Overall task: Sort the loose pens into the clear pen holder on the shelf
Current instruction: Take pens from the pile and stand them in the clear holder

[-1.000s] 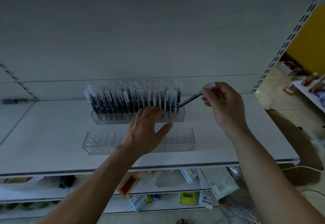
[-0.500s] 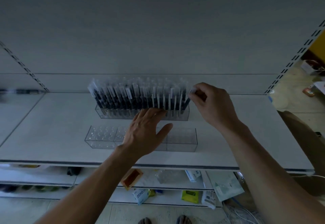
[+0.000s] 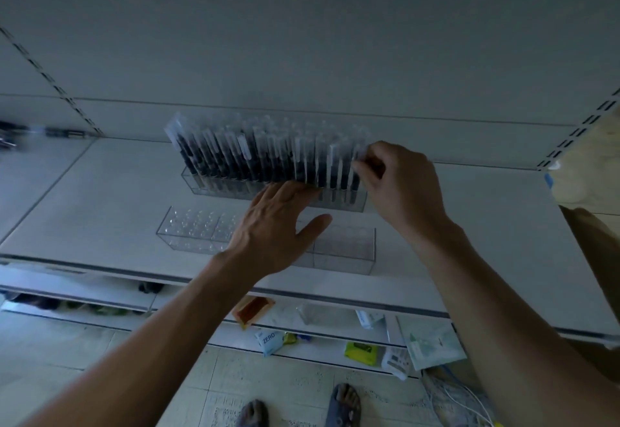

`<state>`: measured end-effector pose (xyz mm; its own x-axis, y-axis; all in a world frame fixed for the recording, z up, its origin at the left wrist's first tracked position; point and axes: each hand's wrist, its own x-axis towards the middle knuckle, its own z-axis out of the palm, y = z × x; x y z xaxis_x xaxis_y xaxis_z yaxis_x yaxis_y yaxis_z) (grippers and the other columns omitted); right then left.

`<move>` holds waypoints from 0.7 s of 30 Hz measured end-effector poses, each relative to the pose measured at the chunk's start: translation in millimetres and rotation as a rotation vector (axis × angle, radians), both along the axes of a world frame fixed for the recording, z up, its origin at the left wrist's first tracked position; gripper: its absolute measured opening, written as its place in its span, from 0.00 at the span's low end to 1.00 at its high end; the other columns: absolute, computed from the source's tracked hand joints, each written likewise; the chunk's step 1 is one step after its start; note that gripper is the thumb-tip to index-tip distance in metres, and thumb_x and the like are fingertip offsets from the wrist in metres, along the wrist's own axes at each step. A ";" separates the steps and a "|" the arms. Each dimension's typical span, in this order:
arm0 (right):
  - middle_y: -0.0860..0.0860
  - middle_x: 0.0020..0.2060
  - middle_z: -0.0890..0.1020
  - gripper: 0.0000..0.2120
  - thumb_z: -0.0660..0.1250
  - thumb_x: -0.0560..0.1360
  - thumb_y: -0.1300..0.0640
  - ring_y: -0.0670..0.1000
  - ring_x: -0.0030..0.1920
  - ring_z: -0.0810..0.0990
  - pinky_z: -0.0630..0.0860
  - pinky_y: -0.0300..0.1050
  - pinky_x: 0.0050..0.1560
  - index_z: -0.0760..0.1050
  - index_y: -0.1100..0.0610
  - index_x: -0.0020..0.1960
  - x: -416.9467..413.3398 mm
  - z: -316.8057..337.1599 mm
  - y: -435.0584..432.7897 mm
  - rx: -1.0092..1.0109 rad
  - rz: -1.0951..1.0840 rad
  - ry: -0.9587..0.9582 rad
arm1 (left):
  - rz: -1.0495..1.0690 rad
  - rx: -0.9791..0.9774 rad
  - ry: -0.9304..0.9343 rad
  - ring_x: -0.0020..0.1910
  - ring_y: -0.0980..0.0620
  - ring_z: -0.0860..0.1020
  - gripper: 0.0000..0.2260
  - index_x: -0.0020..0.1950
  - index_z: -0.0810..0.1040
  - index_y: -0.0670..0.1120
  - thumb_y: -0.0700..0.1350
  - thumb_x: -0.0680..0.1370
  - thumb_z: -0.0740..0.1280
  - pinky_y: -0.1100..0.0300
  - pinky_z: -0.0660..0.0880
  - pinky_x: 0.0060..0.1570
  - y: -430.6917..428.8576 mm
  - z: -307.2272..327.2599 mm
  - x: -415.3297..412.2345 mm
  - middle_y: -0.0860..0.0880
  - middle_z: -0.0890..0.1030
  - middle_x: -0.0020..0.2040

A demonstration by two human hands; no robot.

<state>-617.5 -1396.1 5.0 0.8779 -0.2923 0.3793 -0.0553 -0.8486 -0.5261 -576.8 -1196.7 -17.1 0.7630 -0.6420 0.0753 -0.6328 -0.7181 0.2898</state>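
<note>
pen (image 3: 355, 176) was tilted in air, now upright at right end of clear holder (image 3: 201, 188) on shelf (image 3: 486, 225) | my right hand (image 3: 399, 188) pinches its top | left hand (image 3: 275, 225) flat, fingers straight against holder front | holder looks nearly full

Right hand (image 3: 399, 188) pinches a pen (image 3: 356, 171) in the full holder (image 3: 208, 188); left hand (image 3: 275, 228) steadies it.

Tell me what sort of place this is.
Probably a shop's stationery section: metal shelving with slotted uprights, a clear pen holder packed with sleeved pens, and packaged goods on the lower shelf.
</note>
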 end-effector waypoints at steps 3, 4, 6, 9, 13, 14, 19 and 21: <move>0.52 0.42 0.83 0.10 0.67 0.77 0.49 0.55 0.40 0.80 0.76 0.48 0.41 0.79 0.56 0.49 -0.3 -1.2 8.1 0.035 -0.045 -0.004 | -0.033 0.015 0.003 0.68 0.53 0.65 0.28 0.74 0.66 0.51 0.65 0.79 0.53 0.60 0.58 0.68 2.5 4.4 1.1 0.53 0.68 0.71; 0.53 0.43 0.83 0.10 0.67 0.77 0.49 0.55 0.42 0.80 0.77 0.49 0.42 0.79 0.55 0.50 -0.3 0.4 9.3 0.041 -0.068 0.006 | -0.054 0.027 0.018 0.70 0.53 0.63 0.28 0.74 0.65 0.51 0.64 0.79 0.53 0.59 0.57 0.69 4.5 6.6 1.2 0.53 0.66 0.72; 0.52 0.45 0.83 0.11 0.67 0.77 0.48 0.55 0.44 0.81 0.76 0.47 0.43 0.80 0.55 0.51 -2.4 6.7 13.8 0.050 -0.121 0.037 | -0.093 0.032 0.057 0.73 0.53 0.59 0.28 0.76 0.62 0.50 0.63 0.79 0.53 0.59 0.52 0.72 12.2 12.2 0.5 0.52 0.62 0.76; 0.50 0.48 0.83 0.14 0.67 0.76 0.46 0.53 0.48 0.81 0.73 0.43 0.44 0.78 0.55 0.55 -12.0 15.8 30.5 0.082 -0.210 0.097 | -0.104 -0.016 0.043 0.76 0.54 0.54 0.29 0.77 0.58 0.51 0.62 0.80 0.53 0.60 0.46 0.73 45.7 22.2 -3.3 0.52 0.59 0.78; 0.51 0.54 0.82 0.18 0.65 0.77 0.44 0.55 0.54 0.80 0.74 0.45 0.50 0.76 0.55 0.60 -34.3 24.2 59.1 0.097 -0.383 0.198 | -0.038 -0.041 0.034 0.76 0.54 0.54 0.32 0.77 0.58 0.53 0.68 0.78 0.46 0.58 0.48 0.74 131.3 28.9 -1.5 0.53 0.59 0.77; 0.52 0.53 0.83 0.17 0.64 0.77 0.43 0.56 0.52 0.80 0.73 0.44 0.47 0.77 0.55 0.57 -39.8 25.6 70.0 0.084 -0.420 0.215 | -0.009 -0.046 0.021 0.76 0.53 0.55 0.34 0.77 0.59 0.53 0.70 0.76 0.43 0.57 0.49 0.74 155.8 29.3 0.6 0.53 0.60 0.77; 0.48 0.49 0.83 0.14 0.60 0.79 0.43 0.52 0.47 0.80 0.73 0.44 0.42 0.78 0.50 0.55 -23.2 26.8 176.9 0.015 -0.274 0.229 | 0.131 0.039 0.031 0.76 0.54 0.55 0.28 0.76 0.60 0.54 0.64 0.79 0.51 0.56 0.48 0.74 272.9 28.1 9.1 0.54 0.60 0.77; 0.45 0.52 0.82 0.14 0.61 0.79 0.43 0.50 0.51 0.80 0.76 0.44 0.47 0.78 0.50 0.57 2.2 24.3 234.3 0.015 -0.123 0.247 | 0.194 0.071 0.052 0.76 0.53 0.56 0.28 0.76 0.61 0.54 0.64 0.79 0.52 0.54 0.50 0.75 319.7 26.6 10.7 0.53 0.60 0.77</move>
